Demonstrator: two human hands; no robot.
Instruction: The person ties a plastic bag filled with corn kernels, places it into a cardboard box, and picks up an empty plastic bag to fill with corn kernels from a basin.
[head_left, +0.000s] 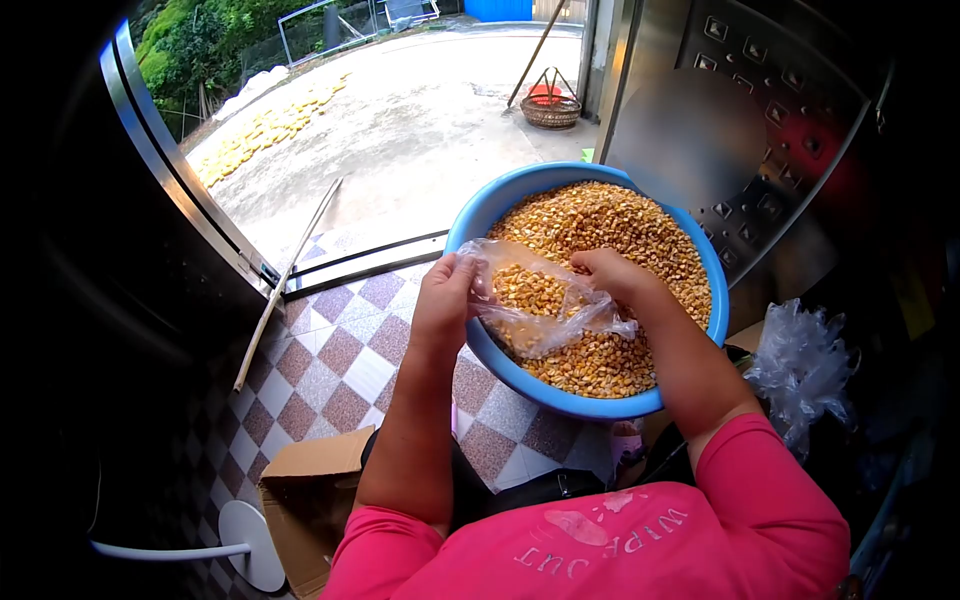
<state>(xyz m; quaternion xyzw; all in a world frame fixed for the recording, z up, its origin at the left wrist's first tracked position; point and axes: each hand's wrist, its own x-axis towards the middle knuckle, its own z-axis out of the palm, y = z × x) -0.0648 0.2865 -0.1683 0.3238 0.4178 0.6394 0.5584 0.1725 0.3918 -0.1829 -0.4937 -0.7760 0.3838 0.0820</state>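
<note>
Holding clear bag point(543, 338), left hand point(447, 288) at blue tub's rim point(592, 406), open floor point(368, 372) alongside

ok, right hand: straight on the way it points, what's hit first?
Likely the clear plastic bag: the right hand points leftward in the picture, toward it. Depth is unclear, so corn kernels could come first.
</note>
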